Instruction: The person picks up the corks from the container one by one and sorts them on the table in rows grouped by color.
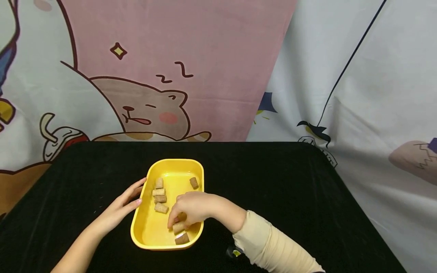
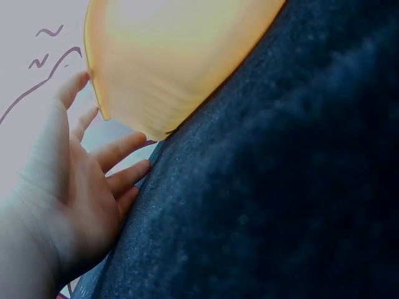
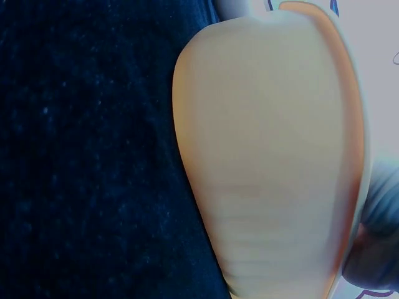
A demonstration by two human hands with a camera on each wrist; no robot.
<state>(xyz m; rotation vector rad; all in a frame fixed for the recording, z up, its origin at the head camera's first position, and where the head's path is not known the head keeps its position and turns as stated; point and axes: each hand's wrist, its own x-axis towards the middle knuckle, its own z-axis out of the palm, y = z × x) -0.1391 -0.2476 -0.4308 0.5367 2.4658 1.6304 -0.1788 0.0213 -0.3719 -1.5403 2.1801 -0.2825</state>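
Note:
A yellow tray [image 1: 166, 243] holds several short tan and brown cork-like cylinders. Its left wall is touched by the outstretched fingers of my left hand [image 1: 117, 208]; the left wrist view also shows this hand [image 2: 75, 187] with its fingers spread at the tray's outer side [image 2: 168, 62]. Reaching in over the right rim, my right hand [image 1: 194, 206] has its fingers bent downward and pinches a tan cylinder [image 1: 178, 228]. A brown cylinder [image 1: 182, 239] lies just nearer to me. In the right wrist view the tray's side [image 3: 268, 137] covers most of the hand.
Along the tray's left side lie several cylinders, among them a tan one [image 1: 161, 207]. A single brown cylinder [image 1: 194, 183] lies at the far right inside. Black cloth [image 1: 290, 189] covers the table, and a printed curtain [image 1: 218, 68] hangs behind. A small dark object [image 1: 234, 251] sits beside the right sleeve.

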